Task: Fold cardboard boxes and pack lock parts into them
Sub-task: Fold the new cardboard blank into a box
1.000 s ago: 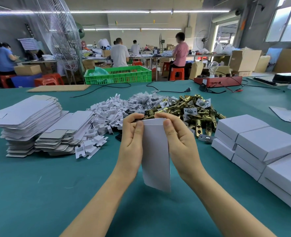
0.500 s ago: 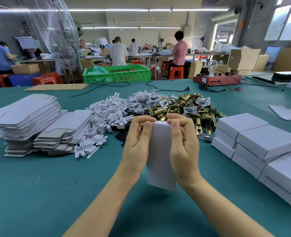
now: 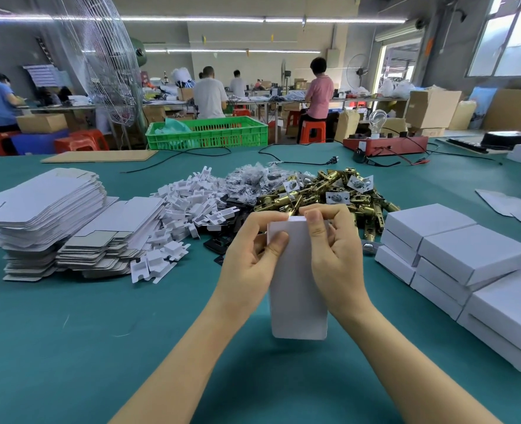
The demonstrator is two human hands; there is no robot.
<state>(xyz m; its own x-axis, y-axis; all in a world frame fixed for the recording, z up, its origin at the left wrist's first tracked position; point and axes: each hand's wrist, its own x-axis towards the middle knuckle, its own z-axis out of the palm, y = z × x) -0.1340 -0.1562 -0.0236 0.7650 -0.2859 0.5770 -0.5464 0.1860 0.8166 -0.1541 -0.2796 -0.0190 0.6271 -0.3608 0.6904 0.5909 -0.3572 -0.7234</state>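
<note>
Both hands held one box [image 3: 297,289] upright above the table [image 3: 69,347], w/ left hand [image 3: 250,261] & right hand [image 3: 334,255] pinching its top edge, thumbs in front, probably to tuck the end flap. Blanks [image 3: 45,209] lay at left, latches [image 3: 329,194] behind, done boxes [image 3: 473,255] at right, all w/in reach.

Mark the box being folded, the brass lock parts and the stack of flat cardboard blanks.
box being folded [image 3: 299,289]: head view, its white front panel, between the hands.
brass lock parts [image 3: 329,191]: head view, middle of the pile.
stack of flat cardboard blanks [image 3: 43,195]: head view, top sheet.
</note>
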